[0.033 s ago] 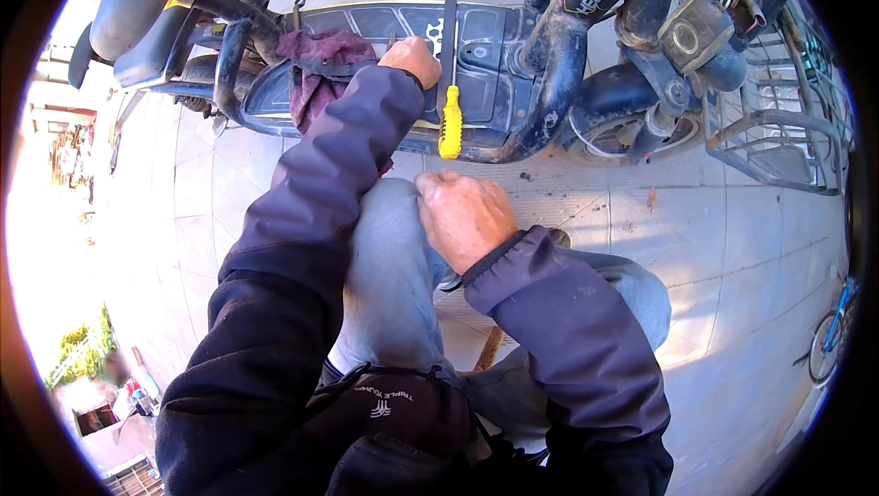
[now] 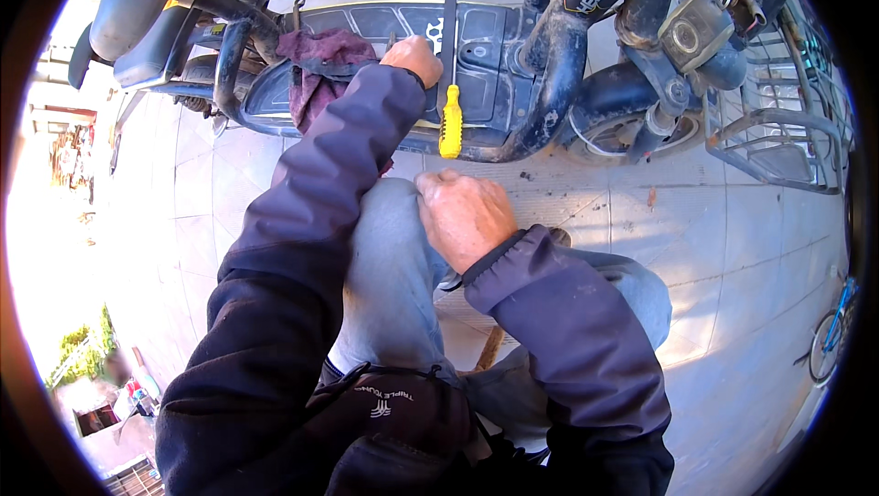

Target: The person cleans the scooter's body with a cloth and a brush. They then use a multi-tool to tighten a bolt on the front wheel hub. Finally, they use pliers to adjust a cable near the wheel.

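My left hand (image 2: 414, 59) rests curled over the scooter's dark footboard (image 2: 481, 84). Its fingers are closed, and whatever they grip is hidden from view. Just left of it lies a crumpled purple-maroon cloth (image 2: 320, 49). A screwdriver with a yellow handle (image 2: 450, 126) and a long dark shaft lies across the footboard to the right of that hand, its handle over the near edge. Closed in a fist, my right hand (image 2: 467, 214) is beside my jeans-clad knee (image 2: 389, 221); anything inside its fingers cannot be seen.
The scooter's front wheel (image 2: 632, 134) and a metal rack (image 2: 778, 148) stand to the right. A seat (image 2: 151, 59) and bent tube frame (image 2: 229, 66) are at the left. Pale tiles (image 2: 678, 231) cover the ground, with small dark debris. A blue bicycle (image 2: 831, 331) is at the far right.
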`<act>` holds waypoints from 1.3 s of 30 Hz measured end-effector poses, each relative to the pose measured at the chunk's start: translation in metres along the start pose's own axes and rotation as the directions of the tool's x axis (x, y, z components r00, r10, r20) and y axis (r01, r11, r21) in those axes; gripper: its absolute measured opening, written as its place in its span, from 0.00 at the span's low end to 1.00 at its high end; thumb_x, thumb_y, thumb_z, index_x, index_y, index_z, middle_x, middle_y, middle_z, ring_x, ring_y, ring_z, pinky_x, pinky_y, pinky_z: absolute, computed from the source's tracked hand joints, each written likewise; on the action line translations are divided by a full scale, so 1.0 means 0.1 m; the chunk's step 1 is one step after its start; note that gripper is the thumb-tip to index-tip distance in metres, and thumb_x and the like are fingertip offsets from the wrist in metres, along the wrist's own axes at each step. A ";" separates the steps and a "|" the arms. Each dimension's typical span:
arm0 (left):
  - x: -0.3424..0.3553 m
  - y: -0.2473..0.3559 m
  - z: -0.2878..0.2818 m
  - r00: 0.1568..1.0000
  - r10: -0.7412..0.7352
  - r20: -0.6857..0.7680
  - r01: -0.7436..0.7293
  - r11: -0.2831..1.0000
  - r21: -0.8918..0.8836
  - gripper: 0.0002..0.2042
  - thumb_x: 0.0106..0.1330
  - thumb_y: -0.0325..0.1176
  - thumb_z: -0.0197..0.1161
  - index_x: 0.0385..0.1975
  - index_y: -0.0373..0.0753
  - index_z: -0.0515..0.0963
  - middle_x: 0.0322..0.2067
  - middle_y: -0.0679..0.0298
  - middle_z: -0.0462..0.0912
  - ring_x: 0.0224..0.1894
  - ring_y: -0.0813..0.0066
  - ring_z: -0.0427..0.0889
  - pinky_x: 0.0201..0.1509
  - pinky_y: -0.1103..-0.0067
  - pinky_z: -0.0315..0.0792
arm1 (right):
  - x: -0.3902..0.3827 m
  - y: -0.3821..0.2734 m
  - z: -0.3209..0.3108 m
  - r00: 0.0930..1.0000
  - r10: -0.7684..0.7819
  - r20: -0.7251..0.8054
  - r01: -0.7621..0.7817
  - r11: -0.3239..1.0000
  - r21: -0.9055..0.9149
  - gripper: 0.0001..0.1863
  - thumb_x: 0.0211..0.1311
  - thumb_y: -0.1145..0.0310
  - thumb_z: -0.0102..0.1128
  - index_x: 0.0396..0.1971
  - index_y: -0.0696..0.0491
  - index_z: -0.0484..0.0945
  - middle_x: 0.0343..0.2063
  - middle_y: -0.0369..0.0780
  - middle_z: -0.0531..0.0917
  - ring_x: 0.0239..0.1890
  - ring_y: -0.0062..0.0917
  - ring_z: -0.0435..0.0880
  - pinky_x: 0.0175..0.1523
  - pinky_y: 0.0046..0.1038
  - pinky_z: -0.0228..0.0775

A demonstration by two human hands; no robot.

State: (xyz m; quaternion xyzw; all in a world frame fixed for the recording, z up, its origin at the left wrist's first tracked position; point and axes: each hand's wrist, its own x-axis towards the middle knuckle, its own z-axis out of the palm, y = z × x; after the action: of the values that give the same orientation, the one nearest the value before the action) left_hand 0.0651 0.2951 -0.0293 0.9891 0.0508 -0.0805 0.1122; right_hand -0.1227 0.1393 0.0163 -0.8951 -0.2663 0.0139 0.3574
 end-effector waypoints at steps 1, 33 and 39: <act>0.04 0.00 0.05 1.000 -0.017 -0.013 0.017 1.000 0.001 0.15 0.56 0.33 0.57 0.38 0.29 0.82 0.42 0.41 0.81 0.48 0.49 0.81 0.54 0.68 0.74 | 0.00 0.01 0.02 1.000 -0.003 0.002 0.003 1.000 0.008 0.05 0.56 0.72 0.55 0.30 0.56 0.77 0.26 0.47 0.80 0.30 0.44 0.81 0.36 0.42 0.73; -0.26 -0.12 -0.44 0.990 -0.138 0.030 0.099 0.524 -0.846 0.07 0.57 0.26 0.63 0.31 0.29 0.74 0.21 0.59 0.78 0.17 0.73 0.79 0.17 0.81 0.74 | 0.03 0.03 -0.09 0.984 0.155 -0.087 -0.154 0.988 0.015 0.11 0.58 0.66 0.57 0.32 0.59 0.78 0.25 0.50 0.82 0.32 0.45 0.82 0.39 0.42 0.74; -1.09 0.25 -0.88 0.987 0.124 0.098 0.056 0.308 -0.950 0.06 0.61 0.27 0.64 0.29 0.36 0.74 0.24 0.67 0.75 0.22 0.80 0.76 0.26 0.85 0.75 | 0.21 0.13 -0.15 0.809 0.506 -0.300 -0.300 0.793 0.529 0.23 0.64 0.55 0.56 0.44 0.62 0.78 0.28 0.49 0.84 0.33 0.37 0.85 0.40 0.34 0.76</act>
State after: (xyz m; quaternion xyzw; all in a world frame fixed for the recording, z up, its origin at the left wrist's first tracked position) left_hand -0.0264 0.2823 0.0790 0.7255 0.0587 -0.1081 0.6772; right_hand -0.0959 0.1326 0.0225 -0.8019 0.0317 -0.0418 0.5951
